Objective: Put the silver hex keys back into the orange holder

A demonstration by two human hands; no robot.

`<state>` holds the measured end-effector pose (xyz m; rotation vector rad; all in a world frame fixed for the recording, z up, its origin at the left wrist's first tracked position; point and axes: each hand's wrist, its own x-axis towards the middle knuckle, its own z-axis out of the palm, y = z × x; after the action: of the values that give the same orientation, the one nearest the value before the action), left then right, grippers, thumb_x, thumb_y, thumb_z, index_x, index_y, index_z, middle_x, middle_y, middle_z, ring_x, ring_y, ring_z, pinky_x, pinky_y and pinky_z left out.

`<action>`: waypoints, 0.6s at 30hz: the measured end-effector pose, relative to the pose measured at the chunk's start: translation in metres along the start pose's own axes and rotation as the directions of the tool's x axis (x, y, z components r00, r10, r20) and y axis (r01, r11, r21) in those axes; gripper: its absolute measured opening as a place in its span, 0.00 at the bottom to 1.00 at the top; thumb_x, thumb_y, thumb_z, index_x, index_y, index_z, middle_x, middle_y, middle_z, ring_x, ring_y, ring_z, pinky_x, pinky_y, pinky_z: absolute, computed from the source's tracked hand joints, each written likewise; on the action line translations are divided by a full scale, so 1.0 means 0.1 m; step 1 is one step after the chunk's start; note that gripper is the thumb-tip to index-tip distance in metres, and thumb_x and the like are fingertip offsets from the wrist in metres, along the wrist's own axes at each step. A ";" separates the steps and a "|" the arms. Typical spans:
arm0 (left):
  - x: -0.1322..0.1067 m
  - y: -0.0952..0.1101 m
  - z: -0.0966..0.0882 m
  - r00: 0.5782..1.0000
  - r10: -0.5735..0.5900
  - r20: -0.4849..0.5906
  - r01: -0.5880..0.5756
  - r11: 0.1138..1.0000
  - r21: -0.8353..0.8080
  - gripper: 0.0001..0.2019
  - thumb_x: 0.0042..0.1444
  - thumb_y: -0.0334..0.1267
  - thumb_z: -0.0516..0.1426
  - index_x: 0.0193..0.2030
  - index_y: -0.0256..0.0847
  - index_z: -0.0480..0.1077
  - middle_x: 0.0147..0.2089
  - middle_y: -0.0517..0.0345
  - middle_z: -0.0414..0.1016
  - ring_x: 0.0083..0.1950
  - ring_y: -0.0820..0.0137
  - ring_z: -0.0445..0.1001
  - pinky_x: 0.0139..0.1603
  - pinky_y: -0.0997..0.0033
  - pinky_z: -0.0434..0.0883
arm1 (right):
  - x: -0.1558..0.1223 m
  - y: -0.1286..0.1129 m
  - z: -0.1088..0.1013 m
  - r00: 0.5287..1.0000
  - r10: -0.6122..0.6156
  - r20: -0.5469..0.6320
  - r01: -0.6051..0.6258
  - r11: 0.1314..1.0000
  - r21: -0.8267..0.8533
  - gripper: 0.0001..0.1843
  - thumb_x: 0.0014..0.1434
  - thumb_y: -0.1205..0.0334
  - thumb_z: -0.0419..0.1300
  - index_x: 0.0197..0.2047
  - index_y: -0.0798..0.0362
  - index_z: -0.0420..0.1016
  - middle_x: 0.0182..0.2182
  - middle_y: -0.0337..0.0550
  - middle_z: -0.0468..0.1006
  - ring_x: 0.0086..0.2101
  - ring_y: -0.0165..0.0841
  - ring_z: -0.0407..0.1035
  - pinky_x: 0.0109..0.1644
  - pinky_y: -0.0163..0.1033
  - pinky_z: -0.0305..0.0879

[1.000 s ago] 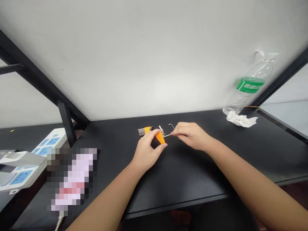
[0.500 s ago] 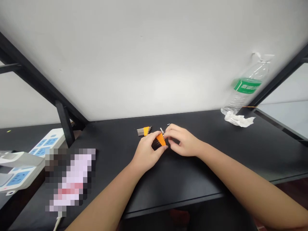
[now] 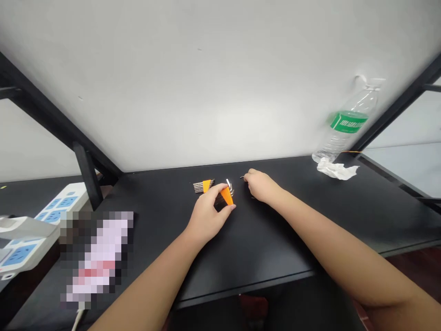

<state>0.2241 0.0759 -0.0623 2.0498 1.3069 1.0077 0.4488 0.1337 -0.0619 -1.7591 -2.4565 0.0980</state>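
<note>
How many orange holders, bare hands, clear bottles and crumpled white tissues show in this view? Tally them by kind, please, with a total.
Orange holders: 2
Bare hands, left hand and right hand: 2
Clear bottle: 1
Crumpled white tissue: 1
Total: 6

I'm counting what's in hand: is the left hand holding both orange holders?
No, the left hand grips one orange holder in its fingers, while the other holder lies on the table.
</note>
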 end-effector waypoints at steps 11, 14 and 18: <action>0.01 0.00 0.01 0.998 -0.024 -0.061 0.019 0.996 -0.092 0.22 0.54 0.38 0.67 0.57 0.45 0.72 0.55 0.53 0.81 0.54 0.58 0.81 0.61 0.52 0.77 | -0.14 0.05 -0.16 0.996 0.083 -0.027 -0.052 0.814 0.578 0.14 0.55 0.75 0.59 0.43 0.52 0.77 0.35 0.42 0.80 0.35 0.33 0.74 0.39 0.37 0.67; 0.01 0.00 0.01 0.995 -0.031 -0.094 0.020 0.993 -0.115 0.23 0.54 0.39 0.67 0.56 0.45 0.72 0.54 0.53 0.81 0.54 0.59 0.81 0.60 0.52 0.77 | -0.19 -0.04 -0.16 0.999 0.038 -0.013 -0.003 0.399 0.917 0.04 0.57 0.66 0.64 0.38 0.53 0.75 0.31 0.40 0.80 0.32 0.33 0.76 0.38 0.38 0.72; 0.00 0.02 0.01 0.990 -0.037 -0.137 0.022 0.993 -0.113 0.22 0.53 0.38 0.67 0.55 0.44 0.71 0.53 0.53 0.80 0.53 0.60 0.81 0.59 0.55 0.77 | -0.25 -0.25 -0.17 0.999 -0.011 0.034 -0.033 0.079 0.996 0.14 0.54 0.56 0.72 0.36 0.55 0.77 0.29 0.44 0.83 0.31 0.35 0.79 0.41 0.42 0.77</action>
<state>0.2262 0.0755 -0.0616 1.9009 1.3147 1.2014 0.4357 0.1021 -0.0435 -0.9810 -1.4263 1.4609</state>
